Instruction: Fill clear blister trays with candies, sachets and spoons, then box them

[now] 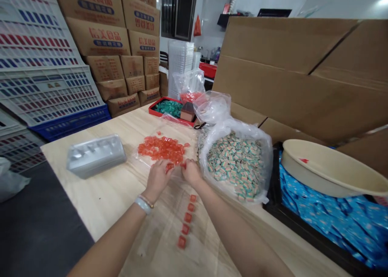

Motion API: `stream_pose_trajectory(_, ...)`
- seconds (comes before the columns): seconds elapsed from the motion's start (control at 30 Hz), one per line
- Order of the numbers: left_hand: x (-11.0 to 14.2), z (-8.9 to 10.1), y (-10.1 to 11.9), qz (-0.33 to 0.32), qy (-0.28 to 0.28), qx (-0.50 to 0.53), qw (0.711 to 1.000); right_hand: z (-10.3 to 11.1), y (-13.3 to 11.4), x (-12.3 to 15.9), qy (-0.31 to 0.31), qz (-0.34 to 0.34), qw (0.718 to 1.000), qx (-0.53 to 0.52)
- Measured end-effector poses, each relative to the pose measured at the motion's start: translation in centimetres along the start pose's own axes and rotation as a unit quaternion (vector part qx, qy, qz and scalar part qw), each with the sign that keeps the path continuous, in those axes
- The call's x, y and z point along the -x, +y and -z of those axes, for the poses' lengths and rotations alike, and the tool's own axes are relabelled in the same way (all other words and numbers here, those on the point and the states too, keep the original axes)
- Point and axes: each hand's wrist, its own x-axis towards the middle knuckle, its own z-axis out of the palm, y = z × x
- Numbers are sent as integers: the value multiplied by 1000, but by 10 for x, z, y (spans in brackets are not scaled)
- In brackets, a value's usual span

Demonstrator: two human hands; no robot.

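Observation:
My left hand (158, 175) is closed on some small translucent red pieces at the near edge of a loose red pile (162, 148). Close beside it, my right hand (191, 172) pinches another red piece, partly hidden by the fingers. Between my forearms runs a line of several small square red pieces (188, 217), set apart on clear plastic sheeting. To the right of my right hand, a clear plastic bag (266, 155) stands open, filled with small striped, flat pieces (235, 163). Whether the red pieces are sweets or little holders I cannot tell.
A stack of clear plastic trays (96, 155) lies on the wooden table (118, 196) at left. Behind the pile is a red tray (156, 110) with green pieces. A cream basin (327, 176) rests over blue packets (321, 216) at right. Cardboard boxes (109, 38) and crates line the left.

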Motion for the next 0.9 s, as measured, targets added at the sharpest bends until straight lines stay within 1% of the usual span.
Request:
stream_pose_trajectory(0.07, 5, 2, 0, 17, 1, 89, 996, 4, 5, 3, -8, 4, 999, -30)
stream_pose_trajectory(0.13, 11, 3, 4, 56, 5, 144, 988, 11, 5, 10, -20, 10, 997, -71)
stream_pose_trajectory(0.2, 19, 4, 10, 96, 13, 197, 976, 21, 1, 24, -32, 16, 993, -109)
stream_pose_trajectory(0.23, 23, 6, 14, 116, 15, 236, 965, 26, -2, 33, -40, 18, 990, -135)
stream_pose_trajectory(0.27, 28, 7, 19, 138, 8, 287, 948, 32, -4, 44, -53, 16, 983, -177)
stream_pose_trajectory(0.3, 33, 9, 25, 162, -9, 346, 924, 37, -7, 56, -71, 11, 969, -237)
stream_pose_trajectory(0.33, 39, 10, 30, 187, -36, 408, 893, 43, -9, 68, -94, 2, 946, -310)
stream_pose_trajectory(0.4, 52, 9, 43, 228, -109, 515, 819, 53, -11, 91, -144, -24, 879, -454)
stream_pose_trajectory(0.43, 58, 8, 49, 237, -144, 551, 787, 56, -11, 102, -161, -39, 848, -503)
stream_pose_trajectory(0.47, 65, 6, 55, 239, -168, 571, 767, 60, -11, 112, -169, -51, 832, -526)
stream_pose_trajectory(0.5, 71, 3, 61, 234, -179, 577, 762, 62, -10, 120, -167, -60, 825, -536)
stream_pose_trajectory(0.53, 77, 1, 67, 226, -179, 572, 768, 64, -9, 127, -159, -66, 824, -539)
stream_pose_trajectory(0.63, 93, -3, 80, 207, -158, 542, 799, 69, -4, 146, -133, -75, 829, -538)
stream_pose_trajectory(0.7, 101, -2, 86, 198, -163, 538, 803, 72, -2, 156, -128, -84, 830, -536)
stream_pose_trajectory(0.77, 107, 1, 92, 191, -174, 538, 802, 75, -2, 165, -115, -90, 841, -521)
stream_pose_trajectory(0.87, 115, 5, 96, 194, -186, 538, 799, 79, -5, 177, -78, -79, 868, -485)
stream_pose_trajectory(0.9, 117, 5, 96, 193, -188, 539, 798, 80, -6, 180, -74, -76, 872, -478)
